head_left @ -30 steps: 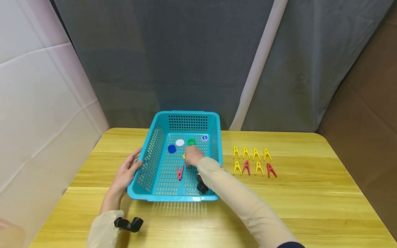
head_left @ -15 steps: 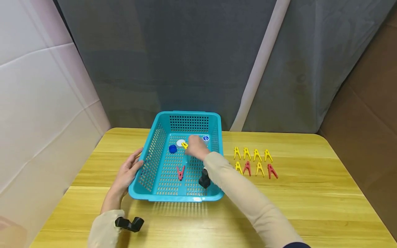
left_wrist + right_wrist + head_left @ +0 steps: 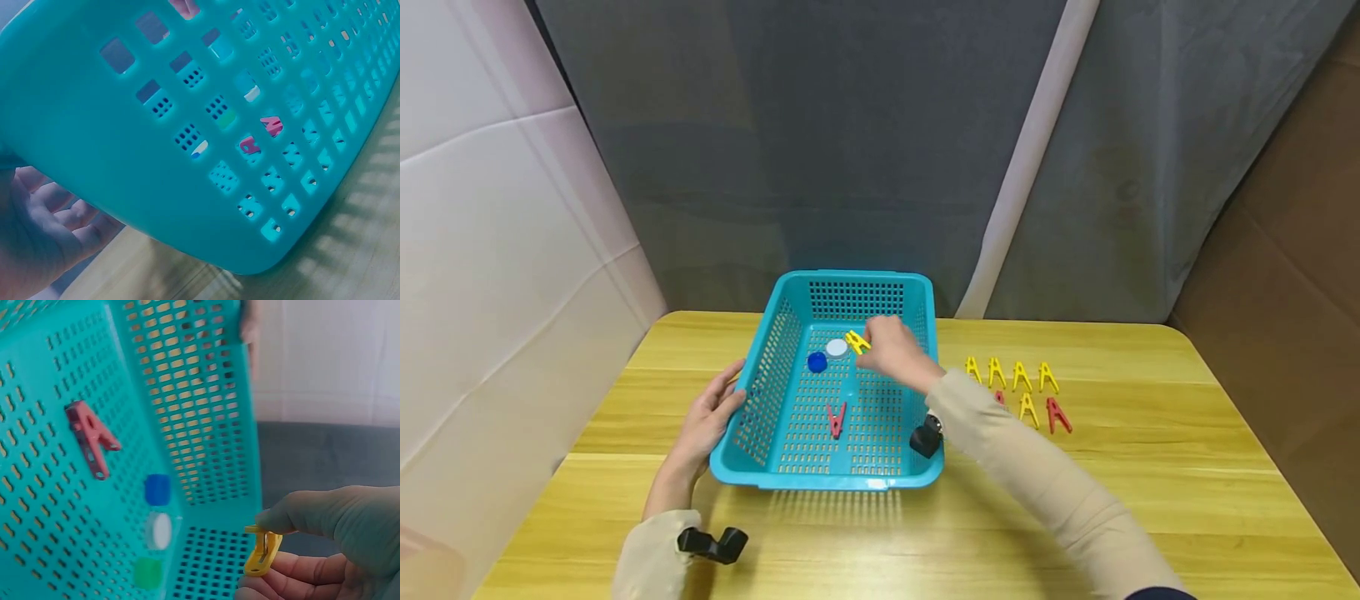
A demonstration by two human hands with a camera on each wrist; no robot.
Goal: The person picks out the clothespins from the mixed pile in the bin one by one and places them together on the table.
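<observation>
In the head view, my right hand [image 3: 897, 348] is raised over the far part of a turquoise plastic basket [image 3: 820, 481]. It pinches a yellow clothespin [image 3: 262, 553] between thumb and fingers. My left hand [image 3: 707, 417] rests against the basket's left rim from outside, its fingers fairly straight. On the basket floor lie a red clothespin [image 3: 836, 421], a blue bottle cap [image 3: 817, 362] and a white cap [image 3: 837, 348]. A green cap [image 3: 148, 573] shows in the right wrist view. The blue-and-white cap is hidden behind my right hand.
Right of the basket, two rows of clothespins lie on the wooden table [image 3: 1150, 467]. Yellow ones such as this clothespin [image 3: 1047, 377] form the back row; the front row mixes yellow with a red clothespin [image 3: 1057, 415]. My right sleeve covers part of it. A grey curtain [image 3: 850, 150] hangs behind.
My right hand has risen from the basket floor and moved right, bringing the yellow clothespin with it. The left hand and the basket have barely moved.
</observation>
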